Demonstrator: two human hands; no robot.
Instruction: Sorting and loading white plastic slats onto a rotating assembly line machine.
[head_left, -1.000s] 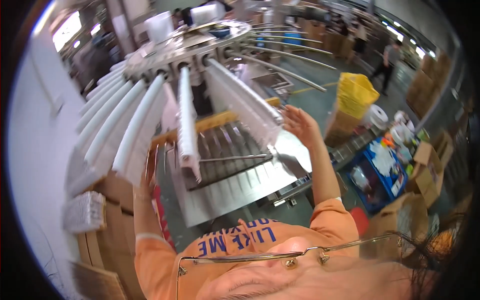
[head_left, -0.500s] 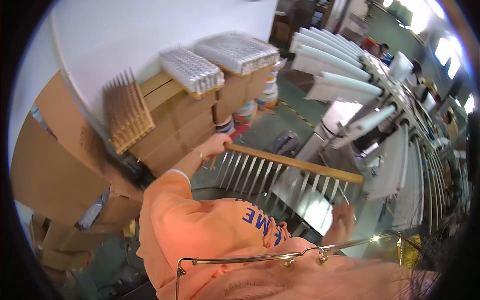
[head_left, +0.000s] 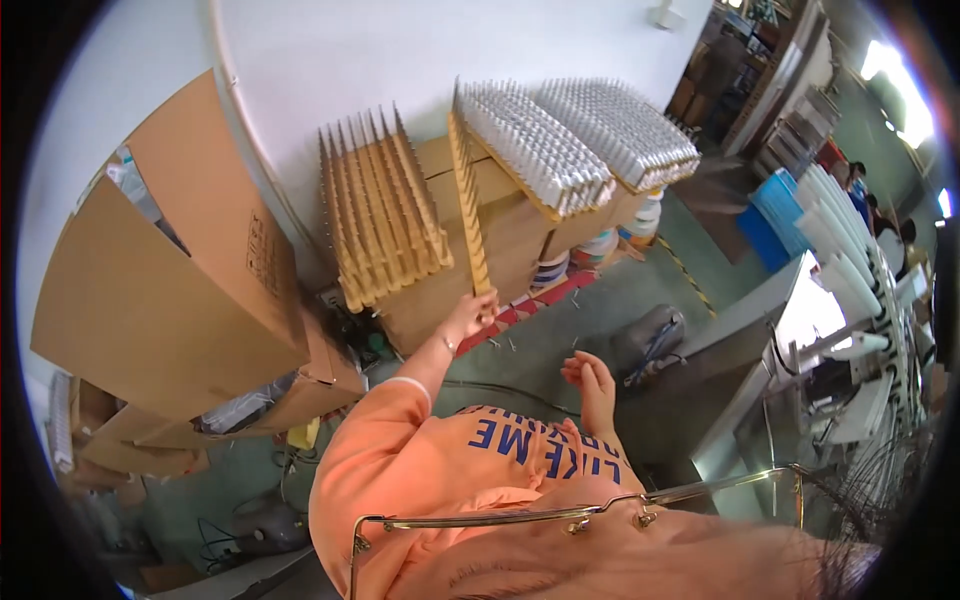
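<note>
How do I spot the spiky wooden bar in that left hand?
Find the big white wall, then the brown cardboard boxes in front. Between the bare-pinned wooden bars and the silvery spiky blocks is one long, yellowish, spiky wooden bar. Only that one is gripped by the left hand.

Shirt [head_left: 420,480], orange, with large blue lettering [head_left: 510,440] across the front. Left sleeve [head_left: 370,435], short, in matching orange, edged at the hem with a narrow white band [head_left: 412,385]. Thin bracelet [head_left: 448,344] on the left wrist, too small for detail. Left hand [head_left: 467,318] and right hand [head_left: 593,382], both bare. Glasses [head_left: 480,519], near edge: slim gold-toned metal frame, curved bridge, paired nose pads [head_left: 643,520], hinged corners. Loose hair strands [head_left: 850,495], near right.
</note>
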